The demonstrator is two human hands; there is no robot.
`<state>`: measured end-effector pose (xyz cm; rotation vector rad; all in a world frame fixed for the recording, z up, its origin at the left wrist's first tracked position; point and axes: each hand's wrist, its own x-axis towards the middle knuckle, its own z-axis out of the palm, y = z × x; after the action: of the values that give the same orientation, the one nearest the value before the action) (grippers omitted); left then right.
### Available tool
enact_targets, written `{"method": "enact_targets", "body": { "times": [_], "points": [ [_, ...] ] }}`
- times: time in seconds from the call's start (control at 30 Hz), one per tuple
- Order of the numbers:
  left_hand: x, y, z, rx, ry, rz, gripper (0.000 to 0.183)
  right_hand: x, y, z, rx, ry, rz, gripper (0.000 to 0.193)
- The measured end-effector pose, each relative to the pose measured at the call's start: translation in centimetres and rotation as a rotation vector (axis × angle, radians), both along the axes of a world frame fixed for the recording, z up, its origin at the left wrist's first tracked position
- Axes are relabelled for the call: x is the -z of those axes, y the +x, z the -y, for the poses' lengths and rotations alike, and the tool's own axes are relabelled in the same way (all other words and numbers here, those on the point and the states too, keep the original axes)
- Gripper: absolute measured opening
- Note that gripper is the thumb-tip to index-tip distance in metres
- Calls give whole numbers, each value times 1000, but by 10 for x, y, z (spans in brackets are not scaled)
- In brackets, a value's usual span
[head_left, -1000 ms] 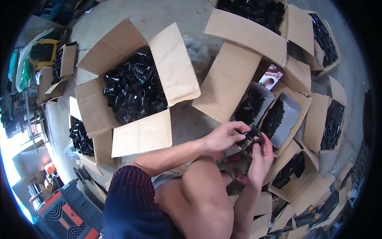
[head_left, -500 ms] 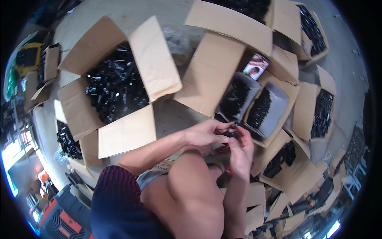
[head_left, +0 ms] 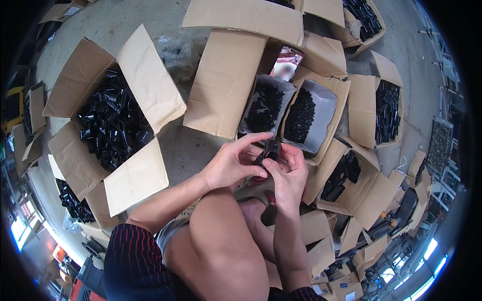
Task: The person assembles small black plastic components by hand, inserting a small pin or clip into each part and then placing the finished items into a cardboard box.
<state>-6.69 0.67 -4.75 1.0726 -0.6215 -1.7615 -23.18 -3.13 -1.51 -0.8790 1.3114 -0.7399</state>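
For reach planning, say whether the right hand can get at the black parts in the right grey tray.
Probably yes: the right hand is near the right grey tray, whose open top leaves the black parts uncovered, though that hand holds a black piece.

Dark sleeves (head_left: 134,253), thin red stripes

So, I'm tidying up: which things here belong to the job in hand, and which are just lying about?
Seemingly in use:
glossy black part, between left hand and right hand
two grey rectangular trays holding small black pieces

Probably lying about:
crumpled clear plastic bag
black-and-red hard case, lower left
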Motion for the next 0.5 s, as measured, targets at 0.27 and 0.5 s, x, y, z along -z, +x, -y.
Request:
{"method": "enact_targets", "body": {
  "times": [0.27, 0.5],
  "points": [
    [-3, 5, 0, 123, -129, 198, 74, -8, 0, 7, -124, -71, -103, 43],
    [-1, 5, -7, 76, -222, 191, 72, -2, -4, 10, -224, -85, -114, 43]
  ]
}}
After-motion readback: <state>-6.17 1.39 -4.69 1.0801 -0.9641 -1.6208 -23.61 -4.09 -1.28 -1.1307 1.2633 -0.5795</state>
